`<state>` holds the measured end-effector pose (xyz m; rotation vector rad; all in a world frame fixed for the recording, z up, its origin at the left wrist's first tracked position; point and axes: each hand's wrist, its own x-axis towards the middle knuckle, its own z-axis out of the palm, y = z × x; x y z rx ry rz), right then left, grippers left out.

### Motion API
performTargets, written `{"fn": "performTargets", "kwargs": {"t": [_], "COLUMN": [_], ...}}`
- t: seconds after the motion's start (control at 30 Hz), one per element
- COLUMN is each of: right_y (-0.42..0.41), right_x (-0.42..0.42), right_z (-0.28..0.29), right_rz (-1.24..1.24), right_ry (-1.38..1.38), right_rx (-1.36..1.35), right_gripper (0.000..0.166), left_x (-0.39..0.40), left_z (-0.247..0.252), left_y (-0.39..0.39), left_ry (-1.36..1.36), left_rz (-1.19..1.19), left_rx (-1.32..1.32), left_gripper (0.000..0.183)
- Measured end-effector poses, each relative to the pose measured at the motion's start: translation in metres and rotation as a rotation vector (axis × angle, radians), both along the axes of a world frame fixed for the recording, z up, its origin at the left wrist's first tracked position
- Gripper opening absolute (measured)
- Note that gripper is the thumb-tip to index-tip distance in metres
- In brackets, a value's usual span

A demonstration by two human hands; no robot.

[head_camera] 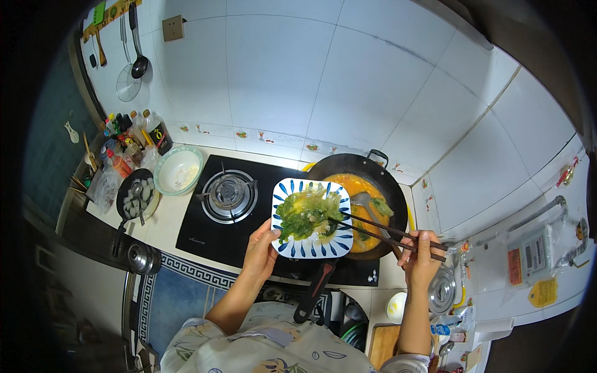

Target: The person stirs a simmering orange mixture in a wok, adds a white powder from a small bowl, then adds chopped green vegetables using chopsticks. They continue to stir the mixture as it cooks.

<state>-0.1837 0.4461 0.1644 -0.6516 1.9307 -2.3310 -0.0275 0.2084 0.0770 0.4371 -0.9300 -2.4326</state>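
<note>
My left hand (262, 248) grips the left edge of a square white plate with blue strokes (289, 251), thumb on its rim. Cooked leafy greens (303, 217) lie on the plate. Dark chopsticks (387, 235) are held in my right hand (421, 254), their tips at the greens' right side. Behind and right of the plate stands a black wok (399, 186) on the stove, partly hidden by the plate. It holds an orange soup (352, 183) with some greens, and a metal spatula (371, 210) rests in it.
Left of the wok is a bare gas burner (227, 191) on the black hob. Beyond it stand a green-rimmed bowl (161, 175), a small pan with pale pieces (122, 193) and several bottles (156, 128). A wooden cutting board (385, 342) and a metal lid (441, 291) lie at the lower right.
</note>
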Motion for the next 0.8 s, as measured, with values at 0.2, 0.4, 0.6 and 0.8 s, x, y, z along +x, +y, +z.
{"fn": "performTargets", "kwargs": {"t": [0.2,0.4,0.6,0.8], "right_y": [-0.012,-0.014,0.008,0.022], "right_x": [-0.003,-0.022,-0.049,-0.039], "right_z": [-0.012,-0.003,-0.015,-0.027], "right_rz": [-0.173,-0.289,-0.346,-0.253], "right_ry": [-0.113,-0.075,-0.008,0.015], "right_rx": [-0.163,-0.233,-0.128,0.203], "right_gripper": [0.033,0.037,0.035,0.031], "left_x": [-0.001,-0.001,0.004,0.005], "left_z": [0.001,-0.005,-0.015,-0.019], "left_y": [0.000,-0.002,-0.007,-0.009], "left_ry": [0.009,-0.021,-0.046,-0.059], "left_rz": [-0.041,-0.045,-0.005,0.023], "left_rx": [0.027,0.019,0.036,0.038], "left_gripper": [0.043,0.042,0.041,0.041]}}
